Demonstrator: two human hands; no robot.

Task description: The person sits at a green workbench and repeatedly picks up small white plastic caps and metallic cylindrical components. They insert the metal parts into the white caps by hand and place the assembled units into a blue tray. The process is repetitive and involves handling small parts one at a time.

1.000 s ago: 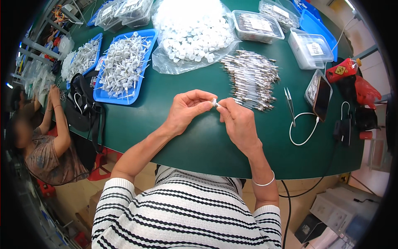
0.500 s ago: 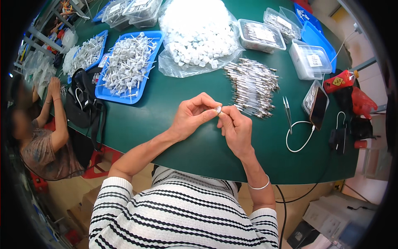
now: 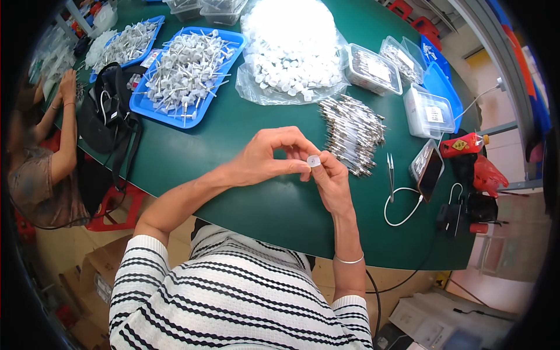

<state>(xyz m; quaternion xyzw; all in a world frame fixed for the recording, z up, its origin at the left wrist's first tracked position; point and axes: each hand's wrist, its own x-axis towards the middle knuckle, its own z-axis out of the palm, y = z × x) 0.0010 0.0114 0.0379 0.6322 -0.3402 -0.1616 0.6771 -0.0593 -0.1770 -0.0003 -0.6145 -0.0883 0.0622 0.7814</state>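
While capped pins (image 3: 186,70) filled the tray (image 3: 158,115), loose pins (image 3: 352,133) remained; right hand (image 3: 332,182) pinched a cap (image 3: 314,161), grip of left hand (image 3: 267,154) unclear.

- The right hand (image 3: 333,185) curls some of its fingers out of sight; the small white cap (image 3: 314,161) hides what lies behind it, and its face mark is too small to read.
- Glare washes out the far part of the cap heap (image 3: 291,74).
- The phone (image 3: 431,178) covers part of a clear box (image 3: 417,163).
- The upper edge cuts off two lidded containers (image 3: 224,14).
- The co-worker's (image 3: 44,184) head is blurred.
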